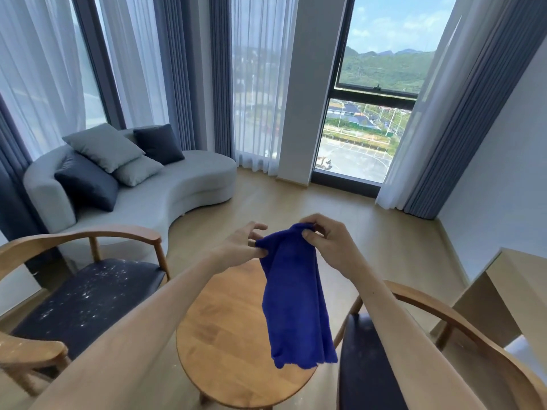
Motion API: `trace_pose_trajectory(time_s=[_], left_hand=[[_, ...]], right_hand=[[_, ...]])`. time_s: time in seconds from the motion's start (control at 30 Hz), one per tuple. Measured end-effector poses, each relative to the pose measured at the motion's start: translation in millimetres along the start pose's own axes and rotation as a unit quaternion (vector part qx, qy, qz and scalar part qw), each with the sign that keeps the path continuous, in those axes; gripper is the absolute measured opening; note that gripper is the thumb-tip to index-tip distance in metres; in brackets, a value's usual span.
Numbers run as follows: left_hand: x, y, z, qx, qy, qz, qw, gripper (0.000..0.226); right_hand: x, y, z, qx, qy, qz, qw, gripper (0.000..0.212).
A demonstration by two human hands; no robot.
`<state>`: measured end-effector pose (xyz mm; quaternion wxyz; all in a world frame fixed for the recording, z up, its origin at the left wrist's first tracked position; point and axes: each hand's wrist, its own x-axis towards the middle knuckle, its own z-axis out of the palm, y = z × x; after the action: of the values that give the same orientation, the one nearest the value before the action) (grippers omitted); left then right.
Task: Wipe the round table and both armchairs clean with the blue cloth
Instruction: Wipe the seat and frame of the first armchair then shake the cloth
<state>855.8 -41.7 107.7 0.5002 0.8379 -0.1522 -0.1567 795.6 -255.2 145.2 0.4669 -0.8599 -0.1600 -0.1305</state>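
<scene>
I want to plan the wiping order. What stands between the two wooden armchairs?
In the head view, the round wooden table stands between the left armchair and the right armchair.

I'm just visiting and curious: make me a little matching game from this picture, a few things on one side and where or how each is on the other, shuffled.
Things:
1. blue cloth
2. left armchair
3. round table
4. sofa

States:
A. carries four cushions
B. bare wood top, between the two chairs
C. hangs in the air, pinched at its top edge by the left hand and the right hand
D. dark seat sprinkled with white specks

Pairs: 1-C, 2-D, 3-B, 4-A
</scene>
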Motion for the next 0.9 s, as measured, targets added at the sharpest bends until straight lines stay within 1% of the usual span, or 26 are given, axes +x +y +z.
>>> trace_pose_trajectory(time_s=[0.1, 0.17, 0.27, 0.33, 0.4, 0.47, 0.53, 0.6, 0.67, 0.73, 0.8, 0.9], left_hand=[[-1, 8, -8, 0.016, 0.014, 0.028, 0.999, 0.036], [-1, 17, -18, 0.037, 0.022, 0.059, 0.997, 0.030], [-1, 35, -26, 0.136, 0.008, 0.134, 0.982, 0.022], [0, 46, -31, 0.191, 0.024, 0.173, 0.966, 0.018], [0, 54, -35, 0.235, 0.030, 0.194, 0.952, 0.011], [0, 51, -35, 0.297, 0.020, 0.191, 0.935, 0.009], [4, 47, -34, 0.301, 0.038, 0.196, 0.933, 0.015], [4, 41, -33, 0.301, 0.048, 0.190, 0.933, 0.016], [6, 40, -35, 0.306, 0.067, 0.202, 0.928, 0.017], [6, 38, -33, 0.304, 0.075, 0.211, 0.926, 0.015], [6, 38, -34, 0.288, 0.099, 0.217, 0.927, 0.017], [4, 32, -29, 0.283, 0.113, 0.206, 0.930, 0.018]], right_hand=[[-5, 8, -11, 0.011, 0.040, 0.019, 0.999, 0.031], [-5, 16, -19, -0.023, 0.078, 0.033, 0.996, 0.024], [-8, 25, -24, -0.079, 0.109, 0.044, 0.990, 0.019], [-11, 25, -26, -0.055, 0.130, 0.040, 0.989, 0.019], [-11, 23, -30, -0.041, 0.123, 0.039, 0.991, 0.019], [-11, 25, -29, -0.100, 0.076, 0.060, 0.990, 0.019], [-8, 25, -25, -0.132, 0.073, 0.052, 0.987, 0.018], [-8, 24, -22, -0.139, 0.079, 0.053, 0.986, 0.018], [-4, 21, -22, -0.150, 0.089, 0.043, 0.984, 0.018], [-1, 18, -23, -0.146, 0.095, 0.040, 0.984, 0.017], [3, 14, -24, -0.146, 0.103, 0.032, 0.983, 0.017], [-1, 16, -21, -0.143, 0.100, 0.041, 0.984, 0.017]])
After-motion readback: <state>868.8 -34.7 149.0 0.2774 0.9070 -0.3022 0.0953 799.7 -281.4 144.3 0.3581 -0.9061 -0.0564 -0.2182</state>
